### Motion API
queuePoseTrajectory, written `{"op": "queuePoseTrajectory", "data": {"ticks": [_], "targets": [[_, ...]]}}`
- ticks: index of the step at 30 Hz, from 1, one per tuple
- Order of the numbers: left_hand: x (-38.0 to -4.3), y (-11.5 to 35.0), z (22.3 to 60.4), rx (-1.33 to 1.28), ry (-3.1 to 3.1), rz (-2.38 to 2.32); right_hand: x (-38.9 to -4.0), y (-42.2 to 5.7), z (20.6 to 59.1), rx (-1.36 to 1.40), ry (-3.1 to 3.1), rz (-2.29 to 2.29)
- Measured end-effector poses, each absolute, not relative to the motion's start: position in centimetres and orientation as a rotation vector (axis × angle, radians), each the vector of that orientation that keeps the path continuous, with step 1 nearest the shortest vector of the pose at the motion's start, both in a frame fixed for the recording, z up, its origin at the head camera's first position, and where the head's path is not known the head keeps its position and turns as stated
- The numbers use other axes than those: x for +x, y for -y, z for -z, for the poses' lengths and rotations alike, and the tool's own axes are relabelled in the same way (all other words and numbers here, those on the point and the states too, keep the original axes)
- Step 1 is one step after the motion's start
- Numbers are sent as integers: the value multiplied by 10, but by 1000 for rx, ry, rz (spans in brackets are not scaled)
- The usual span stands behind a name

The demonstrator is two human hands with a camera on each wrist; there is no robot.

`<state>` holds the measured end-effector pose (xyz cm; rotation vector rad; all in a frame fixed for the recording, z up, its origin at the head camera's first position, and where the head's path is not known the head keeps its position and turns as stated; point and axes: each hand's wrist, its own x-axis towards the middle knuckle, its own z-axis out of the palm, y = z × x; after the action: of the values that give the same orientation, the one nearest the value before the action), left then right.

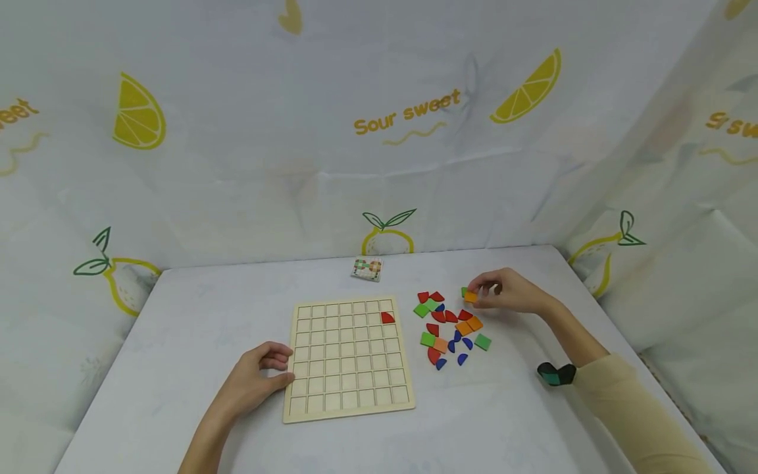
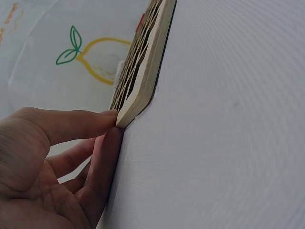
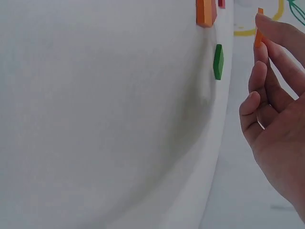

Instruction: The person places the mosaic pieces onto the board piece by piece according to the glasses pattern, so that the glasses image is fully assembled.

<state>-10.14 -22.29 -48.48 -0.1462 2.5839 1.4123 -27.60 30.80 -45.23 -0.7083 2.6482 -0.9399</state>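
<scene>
My left hand (image 1: 256, 378) is at the left side of a square wooden grid board (image 1: 349, 415). In the left wrist view its thumb and a finger hold the board's edge (image 2: 147, 78) near a corner. A red quarter-round piece (image 1: 387, 318) lies in a cell towards the board's upper right. My right hand (image 1: 508, 291) pinches an orange square tile (image 3: 259, 28) between thumb and fingertips, above the table at the far right of the loose pieces. Just behind that tile shows part of a green piece (image 1: 464, 291) in the head view.
Right of the board lie loose pieces: red quarter-rounds (image 1: 433, 355), blue half-rounds (image 1: 462, 359), green squares (image 1: 482, 342) and orange squares (image 1: 475, 323). A small patterned card (image 1: 367, 268) lies behind the board. Printed cloth (image 1: 237, 197) hangs behind the white table (image 1: 166, 355).
</scene>
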Motion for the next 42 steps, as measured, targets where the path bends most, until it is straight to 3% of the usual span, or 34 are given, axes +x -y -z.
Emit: {"op": "queuePoseTrajectory", "data": {"ticks": [14, 42], "targets": [[-100, 222, 483, -157, -2591, -1405, -271, -252, 436, -856, -2669, 995], [-100, 222, 484, -154, -2600, -1398, -270, -149, 451, -1029, -2424, 1035]]}}
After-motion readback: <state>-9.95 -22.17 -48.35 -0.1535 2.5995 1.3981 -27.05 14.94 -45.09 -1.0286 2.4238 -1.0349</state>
